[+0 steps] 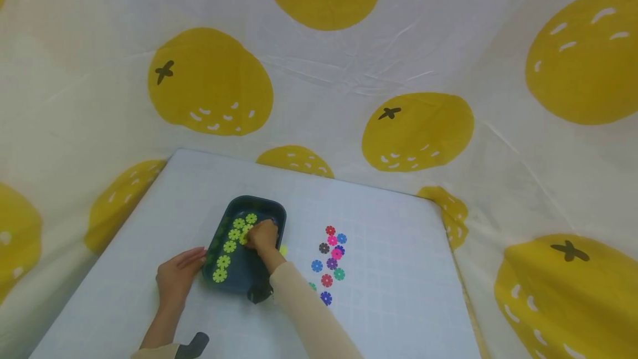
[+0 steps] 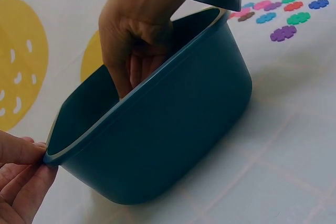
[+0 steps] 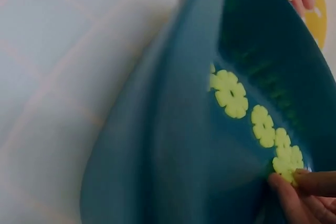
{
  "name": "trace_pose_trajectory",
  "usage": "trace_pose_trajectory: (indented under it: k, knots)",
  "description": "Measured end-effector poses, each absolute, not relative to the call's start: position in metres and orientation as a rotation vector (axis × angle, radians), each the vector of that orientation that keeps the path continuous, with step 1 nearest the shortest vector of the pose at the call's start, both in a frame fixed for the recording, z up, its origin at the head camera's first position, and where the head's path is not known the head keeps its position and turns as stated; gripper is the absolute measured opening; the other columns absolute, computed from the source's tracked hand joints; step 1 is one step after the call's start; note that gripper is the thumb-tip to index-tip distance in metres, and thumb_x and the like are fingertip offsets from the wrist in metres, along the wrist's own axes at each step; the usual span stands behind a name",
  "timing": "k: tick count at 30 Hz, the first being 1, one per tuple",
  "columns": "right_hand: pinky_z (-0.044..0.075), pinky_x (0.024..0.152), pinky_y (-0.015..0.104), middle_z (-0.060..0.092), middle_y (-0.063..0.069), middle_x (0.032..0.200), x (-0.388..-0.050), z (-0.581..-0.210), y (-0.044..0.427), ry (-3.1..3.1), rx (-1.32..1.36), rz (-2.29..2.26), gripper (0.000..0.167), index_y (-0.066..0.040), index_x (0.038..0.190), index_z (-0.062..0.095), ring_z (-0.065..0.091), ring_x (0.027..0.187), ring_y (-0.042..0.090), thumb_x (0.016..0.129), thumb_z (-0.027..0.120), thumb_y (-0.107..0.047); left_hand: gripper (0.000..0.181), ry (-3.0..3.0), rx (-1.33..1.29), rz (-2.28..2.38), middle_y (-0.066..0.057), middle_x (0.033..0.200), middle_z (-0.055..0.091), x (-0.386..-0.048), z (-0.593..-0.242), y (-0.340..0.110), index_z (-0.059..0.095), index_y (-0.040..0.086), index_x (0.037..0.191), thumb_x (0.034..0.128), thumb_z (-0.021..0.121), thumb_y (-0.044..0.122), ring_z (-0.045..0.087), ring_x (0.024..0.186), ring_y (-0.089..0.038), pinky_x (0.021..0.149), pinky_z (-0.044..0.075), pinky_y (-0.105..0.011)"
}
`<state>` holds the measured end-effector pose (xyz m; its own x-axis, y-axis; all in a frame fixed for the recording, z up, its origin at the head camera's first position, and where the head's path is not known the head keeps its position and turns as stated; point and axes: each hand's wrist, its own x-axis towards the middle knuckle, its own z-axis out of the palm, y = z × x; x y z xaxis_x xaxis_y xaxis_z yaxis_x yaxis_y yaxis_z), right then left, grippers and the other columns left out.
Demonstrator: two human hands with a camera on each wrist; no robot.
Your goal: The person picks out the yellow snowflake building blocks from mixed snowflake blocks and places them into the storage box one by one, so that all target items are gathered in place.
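A dark teal plastic basin (image 1: pixel 244 273) stands on the table with several yellow-green flower-shaped plastic pieces (image 1: pixel 229 246) in a rough row on its floor. My left hand (image 1: pixel 176 276) is at the basin's left side; in the left wrist view its thumb and fingers (image 2: pixel 23 187) pinch the rim. Reaching inside, my right hand (image 1: pixel 263 235) pinches one yellow-green flower-shaped piece (image 3: pixel 285 165) between thumb and finger, as the right wrist view shows. That piece is close to others in the row. The basin wall hides the right fingertips in the left wrist view.
Several loose flower pieces (image 1: pixel 332 263) in red, pink, blue, purple, green and dark grey lie right of the basin. One yellow-green piece (image 1: pixel 283 250) lies by the basin's right wall. A white cloth (image 1: pixel 399 71) with yellow fruit prints hangs behind the table (image 1: pixel 399 292).
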<state>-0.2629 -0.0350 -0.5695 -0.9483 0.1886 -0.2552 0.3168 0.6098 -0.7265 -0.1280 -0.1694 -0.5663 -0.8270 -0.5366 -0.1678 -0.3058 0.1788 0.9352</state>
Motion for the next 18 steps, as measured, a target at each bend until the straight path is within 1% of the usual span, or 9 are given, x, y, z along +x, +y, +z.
trace_pose_trajectory:
  k: [3, 5, 7, 12, 15, 18]
  knots:
    - [0.062, 0.067, 0.036, 0.07, 0.007, 0.066, -0.2626, -0.571, -0.0358, 2.757, 0.41, -1.143, 0.018, -0.005, 0.064, 0.07, 0.067, 0.069, 0.025, 0.065, 0.087, -0.001, 0.029, -2.239, 0.816, -1.702, -0.018, 0.12, 0.069, -0.1289, -0.5673, -0.1695, 0.069, 0.0, 0.119, 0.0907, 0.071, 0.006, 0.047, 0.078, 0.029, 0.071, 0.044, 0.003]
    - [0.061, 0.068, 0.038, 0.068, 0.007, 0.064, -0.2625, -0.5726, -0.0375, 2.812, 0.411, -1.062, 0.019, -0.006, 0.062, 0.068, 0.067, 0.068, 0.026, 0.065, 0.087, -0.003, 0.029, -2.235, 0.813, -1.697, -0.018, 0.119, 0.07, -0.1293, -0.5678, -0.1701, 0.069, 0.0, 0.118, 0.0898, 0.071, 0.005, 0.048, 0.078, 0.028, 0.07, 0.045, 0.002]
    - [0.06, 0.061, 0.039, 0.068, 0.007, 0.063, -0.2622, -0.5749, -0.0391, 2.841, 0.418, -1.027, 0.019, -0.007, 0.061, 0.067, 0.067, 0.065, 0.027, 0.066, 0.084, -0.003, 0.029, -2.234, 0.811, -1.692, -0.019, 0.117, 0.07, -0.1297, -0.5683, -0.1702, 0.07, 0.0, 0.117, 0.089, 0.072, 0.005, 0.048, 0.077, 0.028, 0.07, 0.045, 0.002]
    - [0.057, 0.06, 0.042, 0.067, 0.006, 0.064, -0.2602, -0.5788, -0.0402, 2.906, 0.41, -0.979, 0.019, -0.009, 0.06, 0.065, 0.066, 0.065, 0.028, 0.067, 0.081, -0.005, 0.029, -2.234, 0.801, -1.693, -0.018, 0.118, 0.07, -0.13, -0.5684, -0.1691, 0.069, 0.0, 0.118, 0.0891, 0.072, 0.005, 0.049, 0.078, 0.028, 0.07, 0.045, 0.002]
    - [0.055, 0.056, 0.039, 0.062, 0.002, 0.057, -0.259, -0.5796, -0.0398, 2.916, 0.383, -0.99, 0.026, -0.012, 0.055, 0.059, 0.061, 0.059, 0.023, 0.068, 0.08, -0.004, 0.029, -2.234, 0.791, -1.683, -0.019, 0.117, 0.07, -0.1301, -0.5681, -0.169, 0.069, -0.001, 0.117, 0.0891, 0.072, 0.005, 0.048, 0.078, 0.028, 0.07, 0.045, 0.002]
    - [0.046, 0.05, 0.032, 0.048, -0.003, 0.048, -0.258, -0.578, -0.0388, 2.914, 0.33, -1.025, 0.041, -0.016, 0.048, 0.045, 0.047, 0.049, 0.016, 0.073, 0.075, -0.003, 0.029, -2.234, 0.786, -1.679, -0.019, 0.117, 0.07, -0.1297, -0.5679, -0.1697, 0.069, -0.001, 0.117, 0.0892, 0.072, 0.005, 0.048, 0.078, 0.029, 0.07, 0.045, 0.002]
